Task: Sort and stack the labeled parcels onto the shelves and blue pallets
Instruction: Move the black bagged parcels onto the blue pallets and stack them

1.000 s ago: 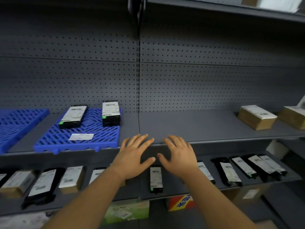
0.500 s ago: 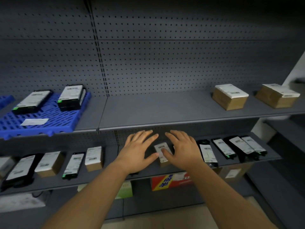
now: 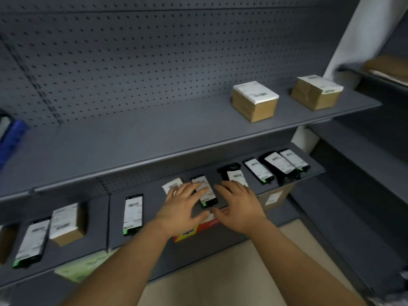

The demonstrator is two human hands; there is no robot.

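Both hands are spread flat at frame centre: left hand and right hand hold nothing, flanking a black parcel on the lower shelf. Since before, the view swung right.

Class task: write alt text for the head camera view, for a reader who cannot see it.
Two open hands, left hand and right hand, reach toward a flat black parcel on the lower shelf. Two brown boxes sit on the upper shelf.
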